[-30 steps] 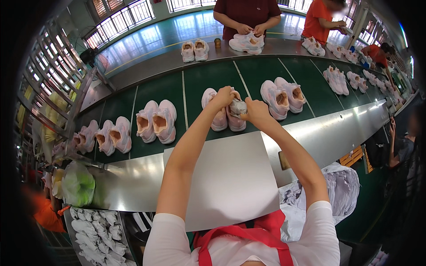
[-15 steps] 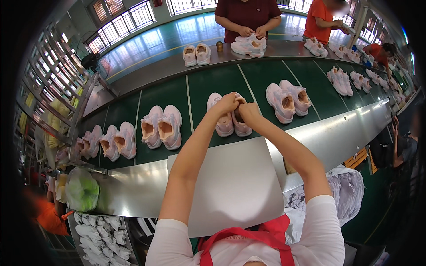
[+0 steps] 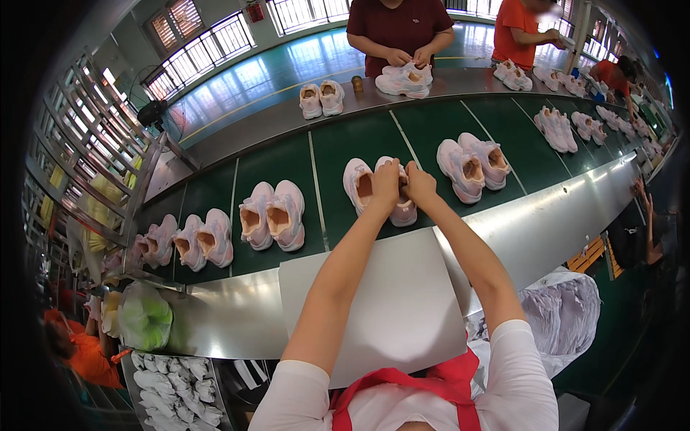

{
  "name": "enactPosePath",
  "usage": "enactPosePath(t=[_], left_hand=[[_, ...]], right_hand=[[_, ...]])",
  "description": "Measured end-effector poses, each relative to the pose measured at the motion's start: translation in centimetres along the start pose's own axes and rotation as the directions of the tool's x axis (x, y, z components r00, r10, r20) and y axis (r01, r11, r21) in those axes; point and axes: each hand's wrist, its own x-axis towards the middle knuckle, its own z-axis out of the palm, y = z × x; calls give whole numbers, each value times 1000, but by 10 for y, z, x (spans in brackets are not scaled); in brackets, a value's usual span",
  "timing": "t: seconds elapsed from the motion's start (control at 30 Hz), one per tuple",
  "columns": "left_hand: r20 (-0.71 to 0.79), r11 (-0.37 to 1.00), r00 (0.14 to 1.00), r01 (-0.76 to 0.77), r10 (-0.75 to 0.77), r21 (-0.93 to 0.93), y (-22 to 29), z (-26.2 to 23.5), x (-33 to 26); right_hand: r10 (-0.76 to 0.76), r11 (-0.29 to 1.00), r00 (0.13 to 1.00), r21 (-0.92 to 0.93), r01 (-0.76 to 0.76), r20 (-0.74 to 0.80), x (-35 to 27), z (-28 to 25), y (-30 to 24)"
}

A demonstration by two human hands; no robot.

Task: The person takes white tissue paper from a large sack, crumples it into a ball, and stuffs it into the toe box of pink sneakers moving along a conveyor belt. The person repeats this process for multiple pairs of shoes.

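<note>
A pair of pale pink and white sneakers stands in front of me on the green conveyor belt (image 3: 277, 158). My left hand (image 3: 387, 184) is closed at the opening of the pair's right sneaker (image 3: 404, 215), by its tongue. At the other side of that opening, my right hand (image 3: 420, 184) is closed, its fingers pinching the collar area. What lies between the fingertips is mostly hidden. The pair's left sneaker (image 3: 356, 179) stands beside it, untouched, its tan inside showing.
Other sneaker pairs stand on the belt to the left (image 3: 272, 215) and right (image 3: 472, 169). A white board (image 3: 381, 302) lies before me on the metal ledge (image 3: 223, 316). Across the belt, a person in dark red (image 3: 402, 36) handles a sneaker. A green-filled plastic bag (image 3: 145, 316) sits left.
My left hand has shifted right and nearer along the right sneaker's opening, and my right hand has moved slightly right. The whole view has shifted a little.
</note>
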Motion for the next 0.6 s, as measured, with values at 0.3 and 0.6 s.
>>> enactPosePath(t=[0.3, 0.6], left_hand=[[-31, 910, 985, -168, 169, -380, 49, -119, -93], [143, 826, 843, -449, 518, -341, 61, -130, -217]], right_hand=[[378, 841, 926, -413, -349, -14, -202, -129, 34], [158, 985, 986, 71, -155, -45, -226, -109, 22]])
